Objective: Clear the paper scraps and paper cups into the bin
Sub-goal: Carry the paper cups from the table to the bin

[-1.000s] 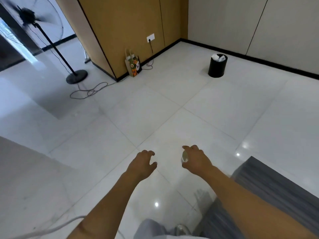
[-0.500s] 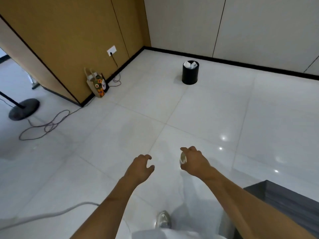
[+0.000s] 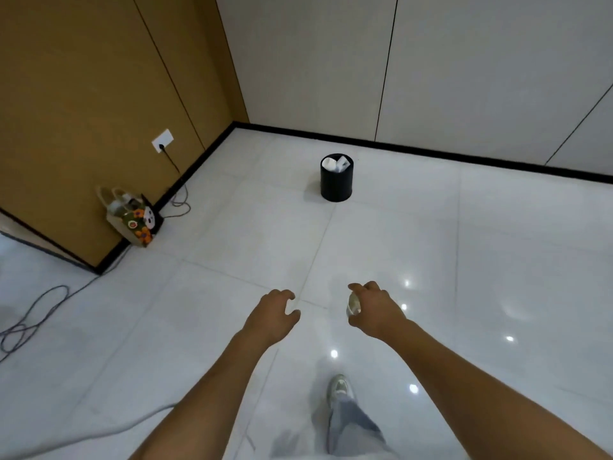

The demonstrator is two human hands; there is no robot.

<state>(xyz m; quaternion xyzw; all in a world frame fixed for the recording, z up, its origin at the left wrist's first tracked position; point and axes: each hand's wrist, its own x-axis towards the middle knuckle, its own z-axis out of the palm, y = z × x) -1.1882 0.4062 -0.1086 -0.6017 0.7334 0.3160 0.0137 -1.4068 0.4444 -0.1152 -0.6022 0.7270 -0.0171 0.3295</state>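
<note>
Head view. Right hand [image 3: 376, 310], centre of frame, fingers curled round a small white paper cup [image 3: 353, 304], held above the glossy white tile floor [image 3: 497, 260]. Left hand [image 3: 270, 315] just left of it, fingers loosely curled and apart, holding nothing. Black round bin [image 3: 336, 180] stands upper centre near the black baseboard, white paper scraps [image 3: 335, 163] showing inside. Flower-print tote bag [image 3: 134, 215] against the brown wall panel, left. Cable [image 3: 23, 323] on floor, far left. One shoe [image 3: 338, 388] at lower centre.

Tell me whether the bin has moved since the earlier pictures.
Cannot tell. The bin keeps its spot near the black skirting; only the camera turned.
</note>
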